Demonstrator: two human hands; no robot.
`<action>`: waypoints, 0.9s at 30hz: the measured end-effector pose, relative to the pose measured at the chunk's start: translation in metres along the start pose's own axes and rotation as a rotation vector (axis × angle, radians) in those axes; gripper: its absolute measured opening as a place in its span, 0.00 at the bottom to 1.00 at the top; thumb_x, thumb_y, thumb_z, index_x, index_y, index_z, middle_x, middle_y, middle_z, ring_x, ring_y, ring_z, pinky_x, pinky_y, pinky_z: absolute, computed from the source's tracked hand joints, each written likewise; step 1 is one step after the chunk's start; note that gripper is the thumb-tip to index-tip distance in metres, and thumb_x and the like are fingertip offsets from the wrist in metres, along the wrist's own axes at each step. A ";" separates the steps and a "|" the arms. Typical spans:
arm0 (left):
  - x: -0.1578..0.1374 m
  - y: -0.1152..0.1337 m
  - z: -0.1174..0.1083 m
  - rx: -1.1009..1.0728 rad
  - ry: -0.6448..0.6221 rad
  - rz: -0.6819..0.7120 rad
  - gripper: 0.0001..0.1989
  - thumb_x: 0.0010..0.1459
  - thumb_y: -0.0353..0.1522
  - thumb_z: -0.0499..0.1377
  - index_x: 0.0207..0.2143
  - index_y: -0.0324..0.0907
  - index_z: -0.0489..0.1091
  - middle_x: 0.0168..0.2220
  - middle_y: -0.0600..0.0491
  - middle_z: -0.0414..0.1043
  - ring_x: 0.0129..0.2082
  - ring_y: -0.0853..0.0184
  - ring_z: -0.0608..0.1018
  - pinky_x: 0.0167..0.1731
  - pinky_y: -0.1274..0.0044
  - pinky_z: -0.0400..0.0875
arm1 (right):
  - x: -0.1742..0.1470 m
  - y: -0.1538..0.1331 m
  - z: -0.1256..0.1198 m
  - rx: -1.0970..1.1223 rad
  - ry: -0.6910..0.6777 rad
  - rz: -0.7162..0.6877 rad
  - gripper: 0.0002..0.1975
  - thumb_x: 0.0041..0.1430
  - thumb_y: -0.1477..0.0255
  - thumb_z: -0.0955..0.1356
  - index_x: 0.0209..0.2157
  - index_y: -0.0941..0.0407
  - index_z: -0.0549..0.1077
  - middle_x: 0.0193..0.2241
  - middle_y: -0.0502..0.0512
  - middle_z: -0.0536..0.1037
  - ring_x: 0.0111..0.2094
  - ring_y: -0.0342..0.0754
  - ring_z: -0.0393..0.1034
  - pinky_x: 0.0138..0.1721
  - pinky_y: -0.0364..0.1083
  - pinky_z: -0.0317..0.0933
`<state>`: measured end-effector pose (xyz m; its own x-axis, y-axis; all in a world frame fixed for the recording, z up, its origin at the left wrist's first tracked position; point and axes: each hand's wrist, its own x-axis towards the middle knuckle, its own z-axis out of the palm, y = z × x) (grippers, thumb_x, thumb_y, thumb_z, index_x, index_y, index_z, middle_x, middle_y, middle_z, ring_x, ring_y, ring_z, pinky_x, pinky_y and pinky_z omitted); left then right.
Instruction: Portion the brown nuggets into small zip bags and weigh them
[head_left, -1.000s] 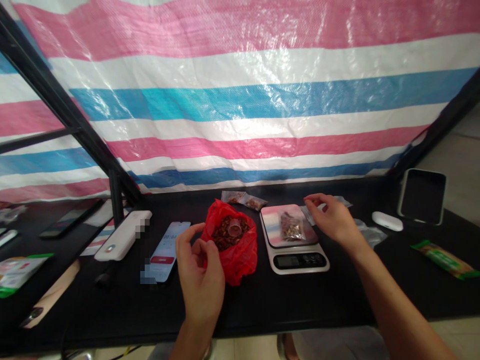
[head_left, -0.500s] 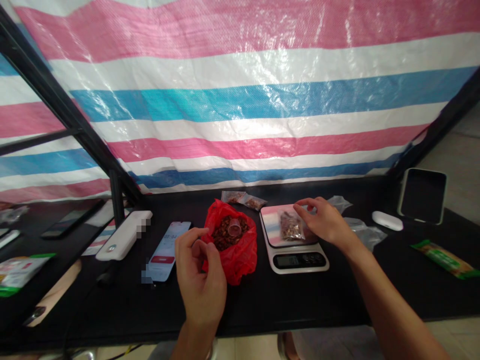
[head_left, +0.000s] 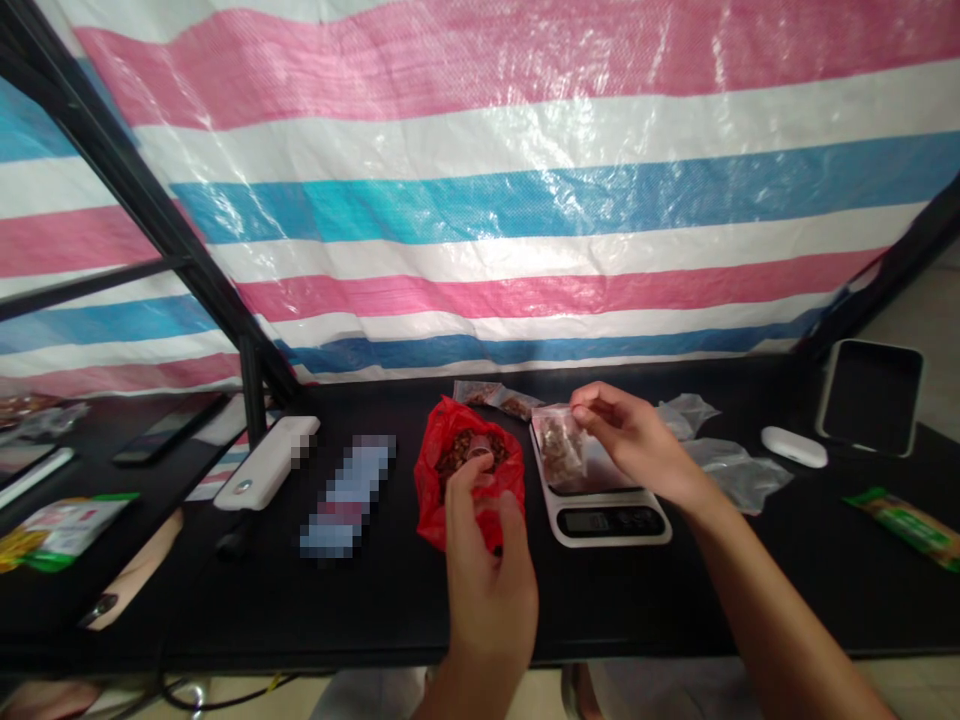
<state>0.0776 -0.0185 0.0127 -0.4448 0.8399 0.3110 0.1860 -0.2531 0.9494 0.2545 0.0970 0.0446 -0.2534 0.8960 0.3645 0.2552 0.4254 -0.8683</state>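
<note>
A: So what's in the hands?
B: Right hand (head_left: 637, 445) has a small clear plastic bag of brown bits (head_left: 562, 450) pinched by its top edge, over the left part of a flat white scale with a dark display (head_left: 604, 472). Left hand (head_left: 489, 575) is loosely curled, thumb and fingers apart, right in front of a crumpled red plastic bag (head_left: 430, 485).
A: Anything else crowding the spot?
B: Yeah, two small filled clear packets (head_left: 498, 397) lie on the far side, crumpled see-through plastic bags (head_left: 739, 472) to the right, then a smooth white oval case (head_left: 795, 447) and a green-and-brown wrapped snack (head_left: 907, 527). Over left there's a chunky white rectangular block (head_left: 266, 465) near a black metal post (head_left: 253, 390). All on a black surface (head_left: 337, 610).
A: What can't you make out?
B: Left hand blocks the near side of the red bag, can't tell if they touch. Can't tell if the pinched bag touches the scale either, and the readout's illegible. Snack's cut off at the right edge. A phone-shaped patch (head_left: 351, 495) is pixelated.
</note>
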 end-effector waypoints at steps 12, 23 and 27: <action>0.006 -0.006 0.008 -0.462 -0.124 -0.672 0.20 0.55 0.47 0.63 0.39 0.42 0.66 0.20 0.61 0.63 0.19 0.74 0.64 0.20 0.81 0.58 | 0.012 -0.022 0.098 -0.090 -0.048 0.139 0.15 0.55 0.76 0.69 0.45 0.54 0.76 0.26 0.47 0.76 0.26 0.44 0.69 0.29 0.44 0.61; 0.014 -0.006 -0.001 -0.469 -0.237 -0.641 0.26 0.52 0.34 0.60 0.54 0.42 0.63 0.24 0.61 0.67 0.18 0.75 0.68 0.18 0.83 0.58 | 0.012 -0.024 0.102 -0.050 -0.070 0.125 0.12 0.57 0.71 0.69 0.43 0.54 0.78 0.29 0.49 0.81 0.27 0.45 0.73 0.31 0.44 0.64; 0.015 -0.011 0.003 -0.538 -0.274 -0.655 0.32 0.50 0.35 0.60 0.58 0.47 0.56 0.28 0.62 0.69 0.17 0.75 0.72 0.16 0.84 0.59 | 0.010 -0.025 0.098 0.041 -0.120 0.143 0.12 0.57 0.70 0.70 0.43 0.54 0.79 0.36 0.53 0.83 0.35 0.48 0.77 0.38 0.45 0.69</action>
<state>0.0712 -0.0014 0.0067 -0.0797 0.9631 -0.2570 -0.4990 0.1846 0.8467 0.1544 0.0830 0.0369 -0.3274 0.9243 0.1960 0.2588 0.2872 -0.9222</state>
